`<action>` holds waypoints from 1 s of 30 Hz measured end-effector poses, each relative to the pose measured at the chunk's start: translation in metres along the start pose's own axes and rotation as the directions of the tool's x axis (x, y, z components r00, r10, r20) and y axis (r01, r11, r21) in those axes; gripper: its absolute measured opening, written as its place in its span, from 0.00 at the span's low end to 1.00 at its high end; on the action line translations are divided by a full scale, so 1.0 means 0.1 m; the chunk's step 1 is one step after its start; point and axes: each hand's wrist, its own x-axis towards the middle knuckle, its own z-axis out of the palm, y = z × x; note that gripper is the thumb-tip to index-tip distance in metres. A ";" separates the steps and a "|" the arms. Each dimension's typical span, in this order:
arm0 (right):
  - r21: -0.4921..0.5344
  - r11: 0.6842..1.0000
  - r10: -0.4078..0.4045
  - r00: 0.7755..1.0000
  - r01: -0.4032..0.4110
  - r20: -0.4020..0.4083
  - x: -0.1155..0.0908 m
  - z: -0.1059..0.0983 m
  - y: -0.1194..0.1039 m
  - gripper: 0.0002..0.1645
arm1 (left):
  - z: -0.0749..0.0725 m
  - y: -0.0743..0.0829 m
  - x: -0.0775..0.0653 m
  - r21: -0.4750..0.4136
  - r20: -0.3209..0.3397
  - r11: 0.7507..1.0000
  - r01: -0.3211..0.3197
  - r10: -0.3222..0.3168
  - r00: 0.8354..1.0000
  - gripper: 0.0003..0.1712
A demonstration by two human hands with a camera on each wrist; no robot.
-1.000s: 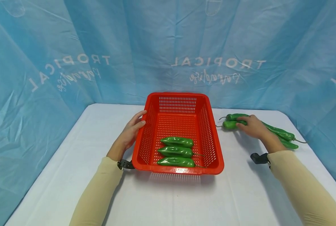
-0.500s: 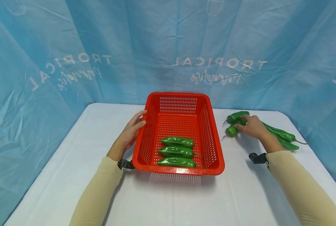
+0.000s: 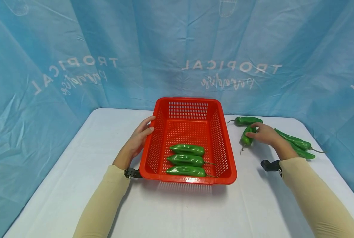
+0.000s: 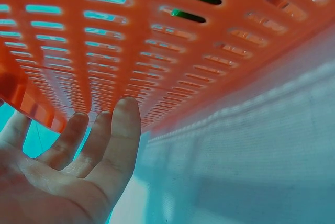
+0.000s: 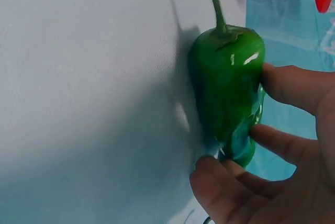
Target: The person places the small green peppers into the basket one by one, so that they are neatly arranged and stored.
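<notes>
My left hand rests against the left side of a red plastic basket. In the left wrist view its fingers extend up along the slotted outer wall, tips touching it. Three green peppers lie side by side in the near part of the basket. To the right of the basket, my right hand holds a green pepper between thumb and fingers. Its stem points toward the near side in the head view. Another green pepper lies just beyond it.
More long green peppers lie to the right of my right hand, partly behind the forearm. A white cloth covers the table. Blue printed sheeting hangs along the table's back and sides.
The pepper in my right hand has swung so its stem turns from left toward the near side. The pepper beyond it tilted, then came back level, apart from it. My left hand stayed put.
</notes>
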 end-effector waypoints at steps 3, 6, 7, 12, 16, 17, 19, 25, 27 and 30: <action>0.052 0.999 -0.005 0.999 0.003 0.033 0.00 0.00 -0.01 0.41 | 0.00 0.00 0.00 0.000 -0.002 1.000 0.003 -0.003 1.000 0.34; 0.080 0.997 -0.026 0.998 0.021 0.065 -0.01 0.00 -0.01 0.39 | 0.01 0.00 0.00 0.001 -0.005 1.000 0.007 -0.007 1.000 0.34; 0.082 0.996 -0.031 0.997 0.025 0.074 -0.01 0.00 -0.01 0.39 | 0.01 0.00 0.00 0.001 -0.005 1.000 0.008 -0.008 1.000 0.34; 0.087 0.996 -0.045 0.994 0.036 0.102 -0.01 0.00 0.01 0.38 | 0.01 0.01 0.00 0.004 -0.004 1.000 0.008 -0.008 1.000 0.34; 0.098 0.994 -0.058 0.992 0.048 0.112 -0.01 0.01 0.03 0.38 | 0.00 0.00 0.00 0.008 -0.004 1.000 0.008 -0.008 1.000 0.35; 0.101 0.993 -0.066 0.992 0.054 0.111 -0.01 0.01 0.03 0.38 | 0.00 0.00 0.00 0.008 -0.005 1.000 0.009 -0.009 1.000 0.35; 0.106 0.992 -0.079 0.991 0.068 0.111 -0.02 0.01 0.03 0.38 | 0.00 0.00 0.00 0.009 -0.007 1.000 0.009 -0.009 1.000 0.35; 0.110 0.988 -0.120 0.988 0.109 0.097 -0.03 0.02 0.04 0.37 | 0.00 0.00 0.00 0.008 -0.007 1.000 0.005 -0.005 1.000 0.35; 0.109 0.987 -0.130 0.987 0.120 0.090 -0.02 0.02 0.06 0.37 | 0.00 0.00 0.00 0.009 -0.007 1.000 0.005 -0.005 1.000 0.35; 0.112 0.985 -0.141 0.986 0.131 0.086 -0.01 0.03 0.08 0.37 | 0.00 0.00 0.01 0.014 -0.008 1.000 0.006 -0.005 1.000 0.35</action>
